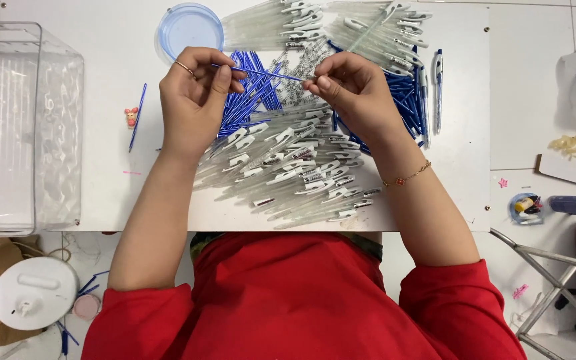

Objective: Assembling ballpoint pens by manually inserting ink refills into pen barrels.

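My left hand (198, 93) pinches one end of a thin blue pen refill (261, 73). My right hand (351, 90) pinches the refill's other end with thumb and fingertips. Both hands hover over a white table (115, 133). Under them lies a heap of clear pen barrels with white clips (295, 170). A bundle of blue refills (251, 100) lies between the hands. Assembled blue pens (411, 100) are piled to the right, and more clear barrels (341, 27) lie at the far edge.
A clear plastic bin (25, 127) stands at the table's left. A round blue lid (190, 30) sits at the far edge. A loose blue refill (137, 117) and a small pink figure (131, 117) lie left of my hand. A white round lid (35, 293) is on the floor.
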